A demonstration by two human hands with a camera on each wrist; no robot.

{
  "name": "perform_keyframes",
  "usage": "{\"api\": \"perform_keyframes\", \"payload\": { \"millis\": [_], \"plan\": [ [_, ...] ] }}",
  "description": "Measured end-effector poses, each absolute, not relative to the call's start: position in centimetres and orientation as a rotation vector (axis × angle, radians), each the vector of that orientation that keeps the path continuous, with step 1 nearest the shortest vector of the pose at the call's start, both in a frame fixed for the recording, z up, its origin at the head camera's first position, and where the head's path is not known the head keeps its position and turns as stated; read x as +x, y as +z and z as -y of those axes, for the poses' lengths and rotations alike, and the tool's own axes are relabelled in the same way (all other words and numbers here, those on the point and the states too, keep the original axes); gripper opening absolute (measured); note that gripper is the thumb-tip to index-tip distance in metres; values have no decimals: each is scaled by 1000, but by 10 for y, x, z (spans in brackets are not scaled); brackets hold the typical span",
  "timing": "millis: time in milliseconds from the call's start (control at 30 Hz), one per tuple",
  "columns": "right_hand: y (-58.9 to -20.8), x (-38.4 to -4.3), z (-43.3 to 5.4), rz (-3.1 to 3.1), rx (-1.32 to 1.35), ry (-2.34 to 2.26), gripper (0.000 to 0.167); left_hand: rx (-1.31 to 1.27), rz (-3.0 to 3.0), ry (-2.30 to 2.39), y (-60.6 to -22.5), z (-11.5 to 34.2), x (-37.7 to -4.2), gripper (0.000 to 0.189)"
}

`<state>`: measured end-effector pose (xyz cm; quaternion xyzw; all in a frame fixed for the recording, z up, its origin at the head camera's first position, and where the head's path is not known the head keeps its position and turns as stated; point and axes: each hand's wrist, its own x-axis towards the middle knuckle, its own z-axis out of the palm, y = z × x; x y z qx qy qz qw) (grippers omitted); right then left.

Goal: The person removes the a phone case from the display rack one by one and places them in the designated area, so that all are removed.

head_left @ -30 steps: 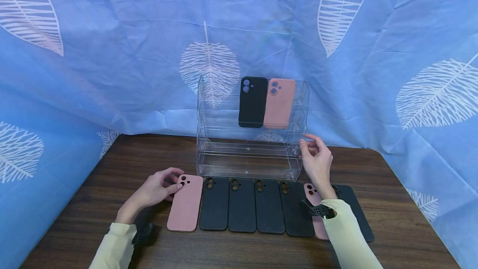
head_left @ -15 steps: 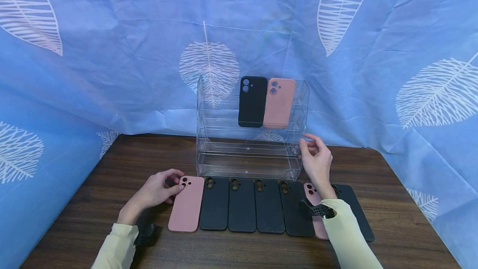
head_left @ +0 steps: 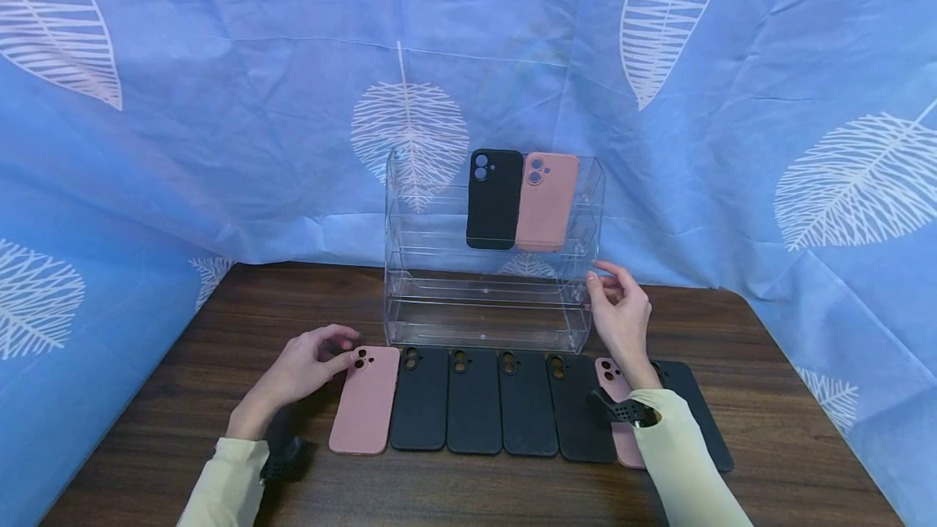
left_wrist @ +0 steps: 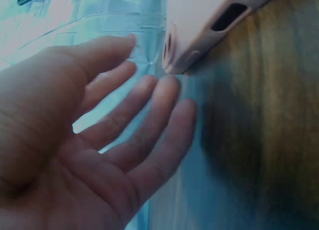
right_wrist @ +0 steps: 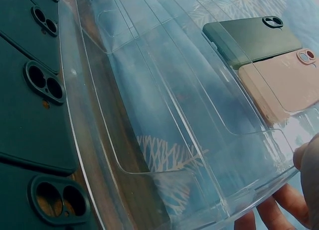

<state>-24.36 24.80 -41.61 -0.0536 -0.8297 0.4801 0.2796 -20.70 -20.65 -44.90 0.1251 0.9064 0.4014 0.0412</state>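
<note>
In the head view my left hand is beside the top left corner of a pink phone case lying on the table. The left wrist view has its fingers loosely bent, with a small gap between them and the case's edge. My right hand pinches the right side of a clear tiered display stand, thumb in front and fingers around the edge. On the stand's top tier a black phone case leans next to a pink phone case.
Several black phone cases continue the row to the right of the left pink one, just in front of the stand. Another pink case and a black case lie partly under my right forearm. A blue leaf-patterned cloth hangs behind the table.
The left pink case slid slightly right, against its black neighbour. My left fingers have since come away from it. The right hand has stayed on the stand.
</note>
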Motion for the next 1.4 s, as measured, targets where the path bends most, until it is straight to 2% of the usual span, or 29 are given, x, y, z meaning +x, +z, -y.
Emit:
{"api": "perform_keyframes", "payload": {
  "millis": [300,733,1400],
  "plan": [
    [-415,-242,-250,2232,-108,1327,32,380,-2747,1560,-437,201,-208,37],
    [-414,-241,-251,2238,-111,1375,32,468,-2772,1862,-410,174,-213,34],
    [-412,-242,-249,2232,-100,1363,30,738,-2585,2121,-363,123,-231,38]
  ]
}}
